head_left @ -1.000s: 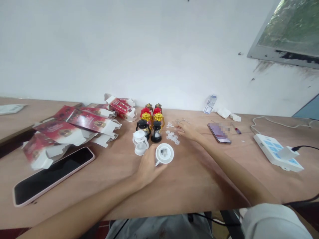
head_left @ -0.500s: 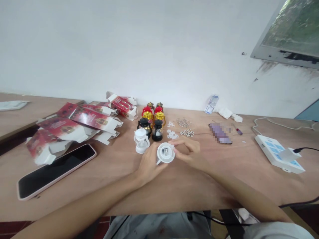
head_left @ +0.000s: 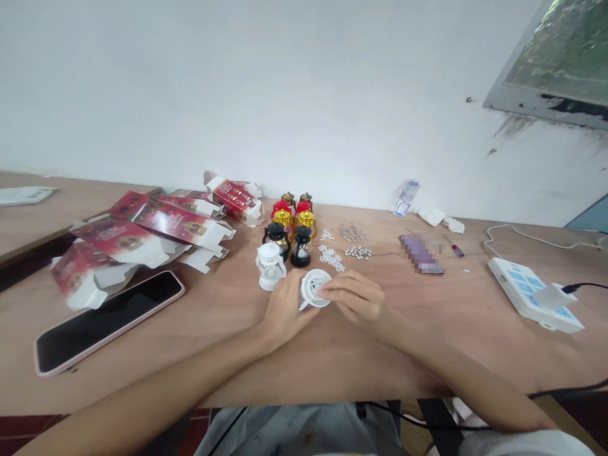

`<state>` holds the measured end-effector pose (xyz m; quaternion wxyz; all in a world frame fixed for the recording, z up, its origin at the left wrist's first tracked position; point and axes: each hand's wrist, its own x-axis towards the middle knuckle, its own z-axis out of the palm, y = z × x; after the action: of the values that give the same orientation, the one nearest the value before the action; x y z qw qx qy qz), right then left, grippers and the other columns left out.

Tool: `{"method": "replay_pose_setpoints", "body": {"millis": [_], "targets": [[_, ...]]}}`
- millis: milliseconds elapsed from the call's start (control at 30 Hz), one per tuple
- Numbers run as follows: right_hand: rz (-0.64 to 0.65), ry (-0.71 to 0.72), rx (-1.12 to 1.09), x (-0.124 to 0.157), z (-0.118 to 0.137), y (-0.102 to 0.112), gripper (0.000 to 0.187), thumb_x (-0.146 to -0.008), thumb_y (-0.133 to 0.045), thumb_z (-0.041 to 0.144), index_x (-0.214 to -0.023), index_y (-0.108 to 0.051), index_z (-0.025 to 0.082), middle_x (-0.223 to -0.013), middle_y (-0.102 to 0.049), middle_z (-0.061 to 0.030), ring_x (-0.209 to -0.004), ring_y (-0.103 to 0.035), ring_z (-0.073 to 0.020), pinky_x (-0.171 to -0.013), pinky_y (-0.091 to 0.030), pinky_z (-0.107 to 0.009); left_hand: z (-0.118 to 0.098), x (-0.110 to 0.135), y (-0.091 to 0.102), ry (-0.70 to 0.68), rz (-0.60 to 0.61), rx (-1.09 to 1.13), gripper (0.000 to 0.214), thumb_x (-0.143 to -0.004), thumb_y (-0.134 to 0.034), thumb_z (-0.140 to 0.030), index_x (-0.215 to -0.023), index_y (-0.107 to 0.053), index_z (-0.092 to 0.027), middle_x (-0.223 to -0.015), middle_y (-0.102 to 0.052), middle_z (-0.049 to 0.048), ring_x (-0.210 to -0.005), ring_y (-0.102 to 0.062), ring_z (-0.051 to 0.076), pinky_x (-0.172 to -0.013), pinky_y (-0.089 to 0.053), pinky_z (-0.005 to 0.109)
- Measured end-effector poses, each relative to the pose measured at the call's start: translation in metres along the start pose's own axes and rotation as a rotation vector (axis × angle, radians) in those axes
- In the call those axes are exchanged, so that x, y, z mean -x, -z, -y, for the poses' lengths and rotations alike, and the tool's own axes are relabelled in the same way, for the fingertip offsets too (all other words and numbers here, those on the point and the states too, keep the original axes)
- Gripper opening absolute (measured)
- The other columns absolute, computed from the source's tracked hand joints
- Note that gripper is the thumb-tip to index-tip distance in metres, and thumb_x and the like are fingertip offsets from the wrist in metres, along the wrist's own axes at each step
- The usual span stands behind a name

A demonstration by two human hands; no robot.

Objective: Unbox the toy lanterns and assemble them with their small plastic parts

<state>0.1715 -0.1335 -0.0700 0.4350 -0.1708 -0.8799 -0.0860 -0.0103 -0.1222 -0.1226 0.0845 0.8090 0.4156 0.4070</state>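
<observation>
My left hand (head_left: 286, 309) is wrapped round a white mini lantern (head_left: 310, 283), its underside turned up toward me. A round recess with small dark and metallic parts shows in that base. My right hand (head_left: 357, 297) has its fingertips pinched together at the recess, covering part of it; anything between them is hidden. Just left of the held lantern stands another white lantern (head_left: 271, 268) upright. Behind it are black lanterns (head_left: 301, 248), gold lanterns (head_left: 306, 221), red lanterns (head_left: 284, 206) and bronze lanterns (head_left: 305, 198), in two columns.
Small clear plastic pieces (head_left: 331, 257), button cells (head_left: 358, 253) and a heap of small metal bits (head_left: 352, 233) lie beyond my right hand. Red printed boxes (head_left: 124, 244) and a phone (head_left: 111, 322) are at left. A screwdriver (head_left: 457, 251) and a power strip (head_left: 527, 294) are at right.
My right hand's fingers have moved from the lantern's rim onto the recess in its base, now covering part of it. My left hand keeps its hold.
</observation>
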Motion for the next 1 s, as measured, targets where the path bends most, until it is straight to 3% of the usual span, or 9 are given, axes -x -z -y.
{"method": "replay_pose_setpoints", "body": {"millis": [333, 467, 533, 633, 733, 833, 933, 1000], "targets": [[0.076, -0.041, 0.057, -0.001, 0.011, 0.003, 0.023, -0.083, -0.050, 0.002, -0.098, -0.062, 0.015, -0.086, -0.068, -0.0080, -0.082, -0.060, -0.0163, -0.072, -0.055, -0.030, 0.002, 0.001, 0.000, -0.087, -0.013, -0.082, 0.031, -0.083, -0.052, -0.036, -0.106, -0.045, -0.017, -0.098, -0.059, 0.0084, -0.089, -0.057, 0.023, -0.074, -0.046, 0.037], [0.029, -0.113, -0.031, -0.003, 0.013, 0.004, 0.019, -0.083, -0.053, 0.007, -0.092, -0.064, 0.021, -0.087, -0.068, -0.0048, -0.085, -0.059, -0.0166, -0.075, -0.052, -0.033, 0.002, 0.001, 0.003, -0.159, -0.031, -0.128, 0.032, -0.086, -0.047, -0.040, -0.106, -0.046, -0.016, -0.100, -0.060, 0.0103, -0.093, -0.057, 0.024, -0.075, -0.045, 0.038], [-0.027, -0.239, -0.117, -0.004, 0.014, 0.002, 0.014, -0.081, -0.058, 0.010, -0.084, -0.065, 0.022, -0.092, -0.065, -0.0044, -0.090, -0.058, -0.0168, -0.079, -0.050, -0.035, 0.001, 0.001, 0.004, -0.192, -0.057, -0.140, 0.031, -0.086, -0.045, -0.040, -0.105, -0.047, -0.016, -0.099, -0.060, 0.0107, -0.093, -0.057, 0.024, -0.074, -0.045, 0.038], [-0.093, -0.562, -0.345, -0.003, 0.015, -0.004, 0.008, -0.075, -0.067, 0.019, -0.082, -0.064, 0.023, -0.105, -0.058, -0.0056, -0.103, -0.056, -0.0190, -0.087, -0.046, -0.038, -0.001, 0.000, 0.005, -0.213, -0.095, -0.144, 0.028, -0.087, -0.045, -0.039, -0.102, -0.049, -0.015, -0.094, -0.061, 0.0101, -0.089, -0.058, 0.024, -0.070, -0.045, 0.036], [-0.110, -0.832, -0.724, -0.002, 0.016, -0.011, 0.024, -0.071, -0.072, 0.025, -0.092, -0.060, 0.024, -0.101, -0.060, -0.0034, -0.099, -0.057, -0.0178, -0.086, -0.046, -0.035, -0.001, 0.001, 0.004, -0.212, -0.099, -0.152, 0.027, -0.086, -0.045, -0.037, -0.101, -0.049, -0.016, -0.092, -0.061, 0.0092, -0.085, -0.058, 0.023, -0.069, -0.046, 0.036], [-0.169, -1.008, -0.973, -0.004, 0.017, -0.016, 0.039, -0.060, -0.079, 0.026, -0.093, -0.056, 0.024, -0.089, -0.061, 0.0008, -0.085, -0.059, -0.0149, -0.079, -0.047, -0.031, 0.001, 0.002, 0.003, -0.241, -0.112, -0.147, 0.027, -0.084, -0.047, -0.036, -0.102, -0.047, -0.016, -0.092, -0.061, 0.0096, -0.086, -0.058, 0.023, -0.070, -0.046, 0.037], [-0.206, -1.141, -1.040, -0.006, 0.018, -0.017, 0.048, -0.052, -0.083, 0.025, -0.092, -0.056, 0.024, -0.087, -0.061, 0.0020, -0.081, -0.058, -0.0143, -0.072, -0.046, -0.028, 0.002, 0.004, 0.002, -0.260, -0.114, -0.129, 0.028, -0.083, -0.049, -0.035, -0.104, -0.047, -0.016, -0.093, -0.061, 0.0095, -0.087, -0.058, 0.023, -0.071, -0.046, 0.037], [-0.180, -1.166, -1.035, -0.005, 0.019, -0.016, 0.046, -0.054, -0.082, 0.025, -0.093, -0.057, 0.024, -0.085, -0.060, 0.0020, -0.079, -0.058, -0.0144, -0.070, -0.046, -0.027, 0.001, 0.004, 0.001, -0.250, -0.097, -0.123, 0.029, -0.083, -0.050, -0.035, -0.104, -0.047, -0.017, -0.094, -0.060, 0.0092, -0.087, -0.057, 0.023, -0.071, -0.046, 0.037]]}}
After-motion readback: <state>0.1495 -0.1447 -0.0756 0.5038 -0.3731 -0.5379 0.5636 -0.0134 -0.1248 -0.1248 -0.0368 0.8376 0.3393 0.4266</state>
